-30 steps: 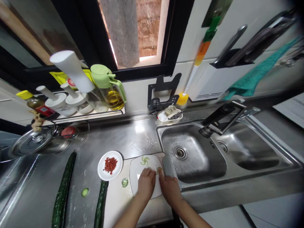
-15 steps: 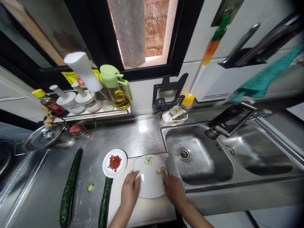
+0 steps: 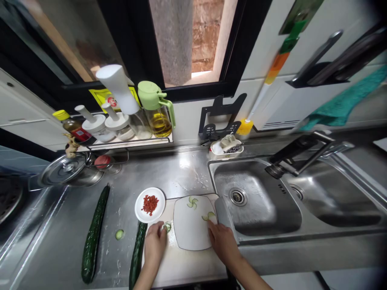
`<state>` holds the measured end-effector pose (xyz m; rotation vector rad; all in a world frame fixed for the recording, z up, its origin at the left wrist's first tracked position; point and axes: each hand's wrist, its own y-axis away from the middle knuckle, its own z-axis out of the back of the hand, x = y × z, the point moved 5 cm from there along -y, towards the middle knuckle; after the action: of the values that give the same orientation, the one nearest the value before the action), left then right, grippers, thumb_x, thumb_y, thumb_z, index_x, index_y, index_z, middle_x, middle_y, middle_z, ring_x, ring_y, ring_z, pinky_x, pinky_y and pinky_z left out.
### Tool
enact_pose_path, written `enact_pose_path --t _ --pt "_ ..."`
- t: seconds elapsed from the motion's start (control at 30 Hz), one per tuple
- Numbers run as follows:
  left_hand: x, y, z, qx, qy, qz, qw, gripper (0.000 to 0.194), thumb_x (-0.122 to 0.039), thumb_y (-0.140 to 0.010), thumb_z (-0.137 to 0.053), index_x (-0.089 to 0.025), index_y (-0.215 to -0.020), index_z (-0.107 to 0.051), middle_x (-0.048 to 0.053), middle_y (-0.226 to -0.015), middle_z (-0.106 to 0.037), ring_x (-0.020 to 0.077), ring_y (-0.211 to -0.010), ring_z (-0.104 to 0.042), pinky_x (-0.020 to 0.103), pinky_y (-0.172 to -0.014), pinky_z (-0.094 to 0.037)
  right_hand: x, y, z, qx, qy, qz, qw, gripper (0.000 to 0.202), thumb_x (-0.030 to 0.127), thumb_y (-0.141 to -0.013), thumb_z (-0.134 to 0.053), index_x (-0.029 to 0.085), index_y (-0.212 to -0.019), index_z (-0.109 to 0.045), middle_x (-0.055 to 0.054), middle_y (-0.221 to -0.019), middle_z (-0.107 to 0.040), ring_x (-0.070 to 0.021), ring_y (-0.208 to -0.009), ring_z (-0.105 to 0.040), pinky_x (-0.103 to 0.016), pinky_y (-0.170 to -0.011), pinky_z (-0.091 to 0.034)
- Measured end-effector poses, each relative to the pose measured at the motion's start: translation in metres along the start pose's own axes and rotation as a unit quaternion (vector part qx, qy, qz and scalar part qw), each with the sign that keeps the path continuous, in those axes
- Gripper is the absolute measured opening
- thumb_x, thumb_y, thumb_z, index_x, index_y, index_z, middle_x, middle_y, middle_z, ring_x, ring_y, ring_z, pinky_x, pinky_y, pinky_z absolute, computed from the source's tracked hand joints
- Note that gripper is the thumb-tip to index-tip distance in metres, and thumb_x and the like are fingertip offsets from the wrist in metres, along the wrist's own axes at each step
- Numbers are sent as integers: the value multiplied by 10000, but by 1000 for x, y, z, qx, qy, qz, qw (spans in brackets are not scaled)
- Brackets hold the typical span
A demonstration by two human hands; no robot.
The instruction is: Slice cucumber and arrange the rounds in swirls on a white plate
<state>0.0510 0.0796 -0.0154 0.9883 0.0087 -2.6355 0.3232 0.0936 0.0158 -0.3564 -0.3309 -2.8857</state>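
A white square plate (image 3: 193, 231) lies on a pale cutting board (image 3: 187, 268). Thin cucumber slices form a pinwheel (image 3: 192, 202) near its far edge, and a few more slices (image 3: 208, 216) sit at its right edge. My right hand (image 3: 223, 243) rests there, fingertips at those slices. Left of the plate, my left hand (image 3: 155, 244) has its fingers closed at some cucumber slices (image 3: 167, 226) on the board. A small round dish (image 3: 140, 207) of red bits (image 3: 150, 204) stands beyond my left hand.
Two cucumbers (image 3: 95, 235) (image 3: 138, 255) and a cucumber piece (image 3: 119, 234) lie at the left. The double sink (image 3: 256, 197) with its faucet (image 3: 298, 155) is at the right. Seasoning jars and an oil jug (image 3: 157, 112) stand on a back rack.
My left hand has moved left off the plate's edge to the cucumber slices on the board. My right hand stays at the plate's right side. The view has shifted slightly.
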Motion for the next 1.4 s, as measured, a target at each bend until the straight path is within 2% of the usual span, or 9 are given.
enact_pose_path --t 0.23,0.37,0.53,0.77,0.93,1.13,1.3,1.4 --pt "0 -5 2 24 4 30 999 209 -328 -760 -483 -201 -779 -647 22 -752 -678 161 -650 -603 252 -655 -448 0 1 -3 7 7 1 1000 325 178 -894 -385 175 -1140 -597 -84 -813 -663 -223 -788 -610 -324 -667 -364" --pt "4 -5 2 42 19 55 997 218 -347 -774 -482 -207 -800 -647 1 -733 -691 150 -659 -624 219 -631 -442 1 2 -4 4 -5 -1 1000 315 191 -895 -379 180 -1112 -606 -78 -809 -661 -215 -783 -602 -317 -675 -362" --pt "5 -5 2 54 32 45 997 270 -346 -818 -439 -214 -904 -658 30 -798 -725 177 -731 -670 240 -676 -473 5 3 0 15 -16 -1 1000 299 187 -903 -374 173 -1073 -620 -88 -836 -666 -216 -808 -597 -318 -696 -360" --pt "-5 -3 7 27 -2 4 1000 333 -342 -835 -408 -182 -979 -663 105 -946 -716 227 -859 -670 317 -781 -479 7 3 -1 40 -8 -10 999 282 185 -914 -393 185 -1089 -614 -75 -890 -675 -218 -865 -596 -319 -730 -355" --pt "-1 0 5 42 18 62 997 295 -352 -757 -519 -186 -963 -648 46 -763 -706 197 -696 -664 293 -689 -483 8 3 2 49 -11 -15 999 283 184 -910 -404 181 -1100 -613 -83 -914 -677 -224 -902 -589 -318 -741 -348" --pt "5 -2 3 36 48 108 992 231 -330 -745 -511 -202 -877 -651 17 -727 -712 179 -670 -669 257 -663 -469 9 4 6 47 -10 -14 999 251 181 -904 -410 189 -1029 -626 -66 -869 -678 -209 -849 -589 -307 -718 -338" --pt "8 -1 4 38 43 82 995 221 -349 -768 -503 -214 -826 -668 18 -760 -725 168 -694 -669 225 -651 -460 8 5 3 38 -8 -12 999 241 183 -901 -406 199 -986 -630 -60 -838 -674 -210 -837 -586 -310 -707 -334" --pt "5 0 7 31 -3 45 998 213 -330 -798 -489 -231 -825 -676 11 -738 -723 155 -656 -659 211 -631 -442 8 6 3 33 -16 -10 999 249 173 -895 -403 200 -1004 -625 -61 -844 -673 -207 -836 -585 -313 -710 -334"
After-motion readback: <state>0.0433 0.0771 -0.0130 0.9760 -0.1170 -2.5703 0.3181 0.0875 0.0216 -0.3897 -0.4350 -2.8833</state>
